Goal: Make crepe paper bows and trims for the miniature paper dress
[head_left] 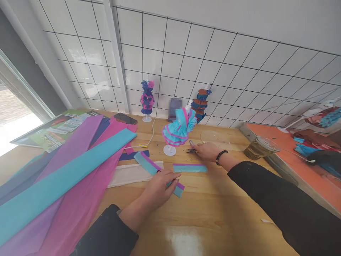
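Note:
My left hand point(161, 186) is closed on a turquoise strip with a purple edge point(146, 163); the strip sticks out on both sides of the fingers. My right hand point(209, 152) wears a dark bead bracelet, and its fingers are together on small scissors point(191, 151) lying on the table. A second turquoise and purple strip point(190, 168) lies flat between the hands. Behind them a turquoise dress with pink trim point(177, 129) stands on a small white form.
Long coloured paper sheets point(77, 170) cover the table's left side. Two more dressed forms point(147, 101) point(199, 106) stand by the tiled wall. A glass cup point(261, 148) is at the right, beside an orange surface point(301, 170). A white cable point(153, 133) crosses the back.

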Available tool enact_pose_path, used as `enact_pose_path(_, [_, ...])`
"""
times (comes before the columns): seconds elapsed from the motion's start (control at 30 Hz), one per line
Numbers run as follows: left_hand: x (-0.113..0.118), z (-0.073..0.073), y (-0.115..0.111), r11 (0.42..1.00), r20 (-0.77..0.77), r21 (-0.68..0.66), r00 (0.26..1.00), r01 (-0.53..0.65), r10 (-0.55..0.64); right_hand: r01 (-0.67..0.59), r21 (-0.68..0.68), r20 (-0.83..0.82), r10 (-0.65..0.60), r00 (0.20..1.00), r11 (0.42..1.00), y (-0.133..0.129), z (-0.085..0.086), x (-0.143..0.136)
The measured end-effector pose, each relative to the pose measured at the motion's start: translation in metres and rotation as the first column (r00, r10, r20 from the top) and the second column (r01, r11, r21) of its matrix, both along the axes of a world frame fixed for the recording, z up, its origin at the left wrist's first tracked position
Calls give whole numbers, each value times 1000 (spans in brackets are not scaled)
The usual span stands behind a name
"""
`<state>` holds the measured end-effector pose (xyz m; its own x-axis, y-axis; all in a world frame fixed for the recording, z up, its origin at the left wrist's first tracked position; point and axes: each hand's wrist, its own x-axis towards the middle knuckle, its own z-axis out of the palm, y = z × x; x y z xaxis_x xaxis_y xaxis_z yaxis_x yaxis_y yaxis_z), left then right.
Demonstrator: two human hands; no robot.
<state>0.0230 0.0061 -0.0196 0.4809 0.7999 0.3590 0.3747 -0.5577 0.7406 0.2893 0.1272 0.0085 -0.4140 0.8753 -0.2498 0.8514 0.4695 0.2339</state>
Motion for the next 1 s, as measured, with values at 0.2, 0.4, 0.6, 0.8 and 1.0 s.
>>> enact_pose_path(0.2, [-1, -1, 1, 1000, -7, -26, 1000, -4, 4, 175, -50, -180, -181, 967, 983, 7, -6, 12])
enact_pose_path(0.4, [-1, -3, 2, 999, -20, -44, 1000, 1, -2, 289, -105, -289, -307, 907, 952, 16, -14, 18])
enact_pose_path(0.6, [-1, -4, 2, 999, -17, -40, 1000, 3, -3, 335, -123, -331, -356, 874, 934, 20, -16, 15])
enact_pose_path(0.8, [-1, -3, 1, 999, -20, -38, 1000, 0, -1, 376, -149, -334, -404, 852, 915, 27, -14, 11])
enact_pose_path(1.0, [-2, -3, 2, 999, -26, -32, 1000, 6, -7, 437, -121, -382, -448, 808, 891, 24, -6, 16])
